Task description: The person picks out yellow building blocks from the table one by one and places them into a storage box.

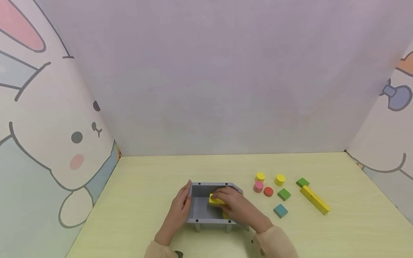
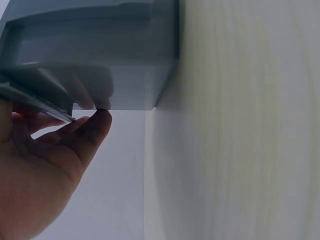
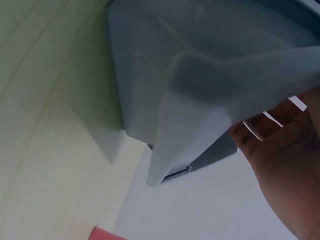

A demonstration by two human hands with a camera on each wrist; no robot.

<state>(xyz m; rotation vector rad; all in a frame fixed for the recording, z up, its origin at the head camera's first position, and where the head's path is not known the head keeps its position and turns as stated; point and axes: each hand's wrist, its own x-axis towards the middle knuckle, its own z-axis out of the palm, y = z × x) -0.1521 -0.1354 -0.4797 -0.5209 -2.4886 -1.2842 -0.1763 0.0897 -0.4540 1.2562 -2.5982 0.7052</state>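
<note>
A grey plastic bin [image 1: 201, 208] stands at the near middle of the table. My left hand [image 1: 179, 206] holds its left end; in the left wrist view, the fingers [image 2: 95, 125] touch the outer wall [image 2: 125, 85] below the rim. Reaching over the bin's right end, my right hand [image 1: 237, 204] grips a yellow block [image 1: 215, 200] inside the bin. Another yellow piece [image 1: 226, 215] shows below that hand, partly hidden by it. In the right wrist view, the bin's wall [image 3: 145, 90] hides the fingertips and the block.
Right of the bin lie yellow cylinders [image 1: 280, 180], a pink cylinder [image 1: 258, 186], a red disc [image 1: 268, 191], green blocks [image 1: 284, 194] and a blue block [image 1: 280, 210]. A long yellow bar [image 1: 315, 200] lies farther right. Fabric-like walls [image 1: 219, 89] border the table [image 1: 145, 179].
</note>
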